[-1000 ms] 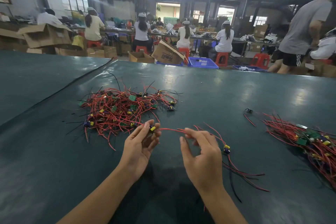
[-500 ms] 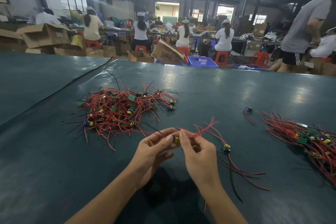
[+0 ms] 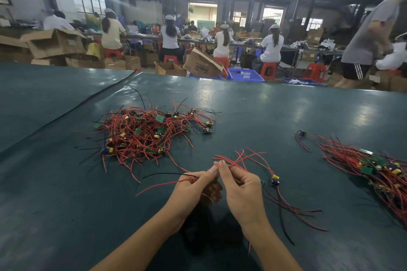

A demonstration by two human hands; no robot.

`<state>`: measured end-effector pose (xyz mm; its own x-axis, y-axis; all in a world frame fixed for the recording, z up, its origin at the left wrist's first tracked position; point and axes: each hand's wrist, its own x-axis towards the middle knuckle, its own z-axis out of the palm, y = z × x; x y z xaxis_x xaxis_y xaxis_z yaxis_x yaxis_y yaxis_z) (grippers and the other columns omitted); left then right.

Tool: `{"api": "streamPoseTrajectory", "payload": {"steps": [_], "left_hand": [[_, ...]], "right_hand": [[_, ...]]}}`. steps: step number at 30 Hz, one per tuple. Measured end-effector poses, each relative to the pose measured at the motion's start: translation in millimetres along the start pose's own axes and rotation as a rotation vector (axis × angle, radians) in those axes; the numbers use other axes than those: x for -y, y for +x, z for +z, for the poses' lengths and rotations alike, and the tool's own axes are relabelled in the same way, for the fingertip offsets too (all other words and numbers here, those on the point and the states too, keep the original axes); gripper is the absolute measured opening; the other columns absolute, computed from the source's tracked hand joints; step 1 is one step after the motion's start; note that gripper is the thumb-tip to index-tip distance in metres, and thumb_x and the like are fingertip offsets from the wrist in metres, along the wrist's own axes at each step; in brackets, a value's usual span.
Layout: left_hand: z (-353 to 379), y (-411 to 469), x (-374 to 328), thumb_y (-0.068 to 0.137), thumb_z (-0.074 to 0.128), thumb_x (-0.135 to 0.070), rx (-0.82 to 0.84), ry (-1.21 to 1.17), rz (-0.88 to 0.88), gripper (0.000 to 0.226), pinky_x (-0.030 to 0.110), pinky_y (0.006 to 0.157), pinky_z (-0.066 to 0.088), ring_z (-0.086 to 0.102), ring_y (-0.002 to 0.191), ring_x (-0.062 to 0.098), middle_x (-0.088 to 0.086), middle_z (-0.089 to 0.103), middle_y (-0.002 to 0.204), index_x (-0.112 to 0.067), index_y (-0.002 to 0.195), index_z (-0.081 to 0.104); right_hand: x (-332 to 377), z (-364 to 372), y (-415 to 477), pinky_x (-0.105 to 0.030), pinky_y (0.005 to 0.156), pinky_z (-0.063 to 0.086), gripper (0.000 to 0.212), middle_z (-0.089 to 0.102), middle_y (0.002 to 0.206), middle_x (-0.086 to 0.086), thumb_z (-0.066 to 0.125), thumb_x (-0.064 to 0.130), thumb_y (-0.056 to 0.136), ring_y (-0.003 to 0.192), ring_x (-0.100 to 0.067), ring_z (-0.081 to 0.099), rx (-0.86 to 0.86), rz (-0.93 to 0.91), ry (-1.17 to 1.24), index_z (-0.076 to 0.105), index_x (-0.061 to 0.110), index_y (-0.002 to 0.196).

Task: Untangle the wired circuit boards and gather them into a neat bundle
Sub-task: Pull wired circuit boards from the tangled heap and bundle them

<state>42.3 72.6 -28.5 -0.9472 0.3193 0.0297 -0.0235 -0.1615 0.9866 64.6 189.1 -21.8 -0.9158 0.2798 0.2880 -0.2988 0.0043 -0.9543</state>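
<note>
Sprawling pile [image 3: 152, 136]: a tangle of red and black wires with small green boards, on the left half of the table [image 3: 264, 112].
Left hand [image 3: 195, 189]: nearer than the pile, fingers curled, thumb and forefinger pinching the red wires [image 3: 239, 160]; one red and one black strand trail out leftward from its grip.
Red wires: a few crossed strands held just above the table between both hands, loose ends fanning up and right.
Right hand [image 3: 242, 193]: curled too, pinching the same strands, its fingertips touching those of the left hand.
Small board [image 3: 274, 179]: carries a yellow part and sits just right of the right hand; its leads lie across the table toward the near edge.
Bundle [image 3: 374, 169]: red-wired boards laid roughly side by side near the right edge, well apart from the hands.
Table: dark green, glossy.
Background: seated workers [image 3: 169, 37], cardboard boxes [image 3: 55, 43], red stools [image 3: 267, 70].
</note>
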Motion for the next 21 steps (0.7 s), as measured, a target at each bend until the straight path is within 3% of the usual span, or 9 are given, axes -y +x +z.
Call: {"api": "streamPoseTrajectory", "payload": {"steps": [2, 4, 7, 10, 14, 17, 19, 21], "left_hand": [[1, 0, -1, 0.071, 0.070, -0.058, -0.022, 0.011, 0.006, 0.046, 0.029, 0.062, 0.048, 0.062, 0.060, 0.019, 0.011, 0.067, 0.066, -0.011, 0.068, 0.074], [2, -1, -3, 0.070, 0.068, -0.052, -0.037, 0.011, 0.019, 0.039, 0.025, 0.058, 0.048, 0.060, 0.056, 0.017, 0.008, 0.066, 0.062, -0.016, 0.058, 0.071], [4, -2, -5, 0.076, 0.066, -0.042, -0.032, -0.002, 0.039, 0.036, 0.022, 0.052, 0.047, 0.056, 0.050, 0.015, 0.003, 0.061, 0.057, -0.018, 0.049, 0.064], [4, -3, -6, 0.085, 0.064, -0.032, -0.015, 0.018, 0.063, 0.040, 0.021, 0.052, 0.047, 0.055, 0.048, 0.015, 0.003, 0.061, 0.057, -0.018, 0.047, 0.063], [5, -3, -8, 0.076, 0.064, -0.040, 0.007, 0.030, 0.093, 0.037, 0.022, 0.052, 0.047, 0.055, 0.046, 0.015, 0.002, 0.062, 0.056, -0.018, 0.046, 0.064], [5, -4, -5, 0.071, 0.065, -0.044, -0.010, 0.020, 0.069, 0.037, 0.021, 0.050, 0.045, 0.055, 0.046, 0.013, 0.001, 0.061, 0.054, -0.018, 0.046, 0.063], [2, -3, -3, 0.069, 0.065, -0.049, -0.048, 0.013, 0.066, 0.038, 0.020, 0.050, 0.045, 0.056, 0.047, 0.013, 0.002, 0.060, 0.054, -0.017, 0.048, 0.065], [0, -1, -2, 0.068, 0.065, -0.054, -0.078, 0.012, 0.062, 0.041, 0.022, 0.051, 0.045, 0.057, 0.050, 0.014, 0.002, 0.060, 0.055, -0.017, 0.051, 0.067]], "right_hand": [[-2, -1, 2, -0.016, 0.066, 0.050, 0.029, 0.073, 0.073, -0.011, 0.064, 0.025, 0.093, 0.071, -0.007, 0.063, -0.050, 0.041, 0.008, 0.079, 0.028, 0.069], [-3, -2, 4, -0.016, 0.061, 0.043, 0.029, 0.058, 0.057, -0.016, 0.064, 0.026, 0.094, 0.061, -0.005, 0.052, -0.102, 0.094, 0.025, 0.079, 0.030, 0.069], [-3, -10, 10, -0.012, 0.050, 0.032, 0.027, 0.043, 0.044, 0.014, 0.064, 0.026, 0.094, 0.044, -0.001, 0.039, -0.213, 0.149, 0.060, 0.079, 0.024, 0.071], [-2, -20, 17, -0.015, 0.044, 0.029, 0.028, 0.041, 0.047, 0.015, 0.066, 0.026, 0.093, 0.044, -0.003, 0.031, -0.320, 0.147, 0.063, 0.079, 0.024, 0.069], [-3, -33, 26, -0.023, 0.042, 0.033, 0.026, 0.035, 0.048, 0.013, 0.067, 0.027, 0.093, 0.043, -0.007, 0.028, -0.448, 0.156, 0.128, 0.080, 0.024, 0.070], [-5, -33, 25, -0.029, 0.049, 0.032, 0.034, 0.030, 0.054, 0.007, 0.066, 0.031, 0.093, 0.050, -0.012, 0.026, -0.463, 0.125, 0.117, 0.071, 0.001, 0.077], [-4, -28, 21, -0.032, 0.054, 0.030, 0.038, 0.031, 0.054, 0.008, 0.065, 0.034, 0.093, 0.055, -0.014, 0.027, -0.436, 0.100, 0.092, 0.068, 0.005, 0.068], [-2, -21, 16, -0.025, 0.051, 0.029, 0.043, 0.029, 0.053, 0.011, 0.066, 0.035, 0.093, 0.054, -0.010, 0.026, -0.346, 0.093, 0.084, 0.063, 0.013, 0.057]]}}
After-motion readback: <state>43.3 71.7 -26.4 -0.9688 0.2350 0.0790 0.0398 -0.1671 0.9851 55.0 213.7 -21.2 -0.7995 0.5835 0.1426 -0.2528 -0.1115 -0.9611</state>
